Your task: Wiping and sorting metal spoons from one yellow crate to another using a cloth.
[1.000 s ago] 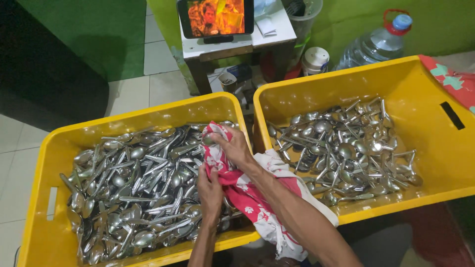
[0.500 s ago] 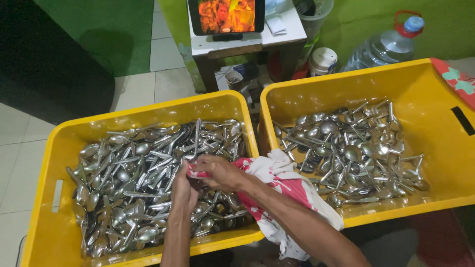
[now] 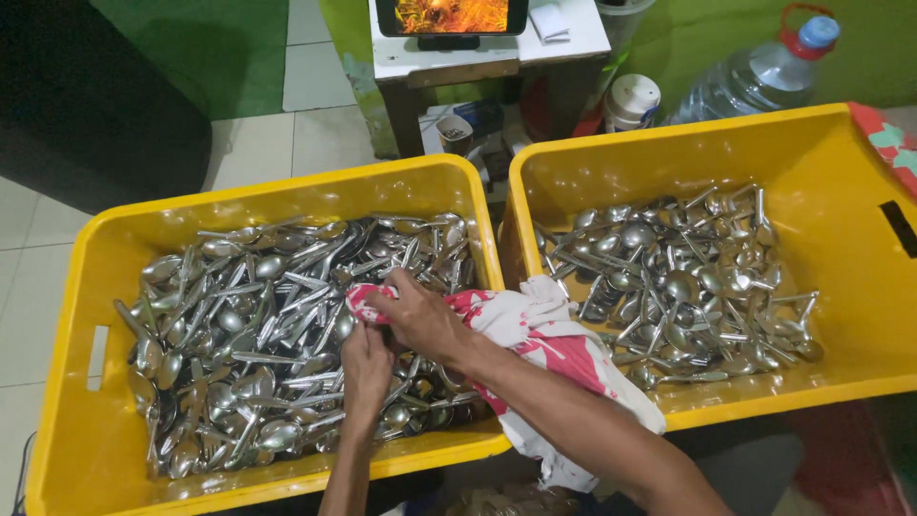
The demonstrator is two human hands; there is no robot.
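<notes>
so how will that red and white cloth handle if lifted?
Likely floppy: the red and white cloth sags over both crate rims. Probably light, bunching easily under the right hand. It may snag spoons beneath it.

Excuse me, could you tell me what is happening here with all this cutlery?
A person leans over two yellow crates of metal spoons. Both hands work together over the left crate: the right hand grips a red and white cloth bunched around something, and the left hand meets it from below. The cloth trails over the rim toward the right crate, which holds a smaller pile.
</notes>
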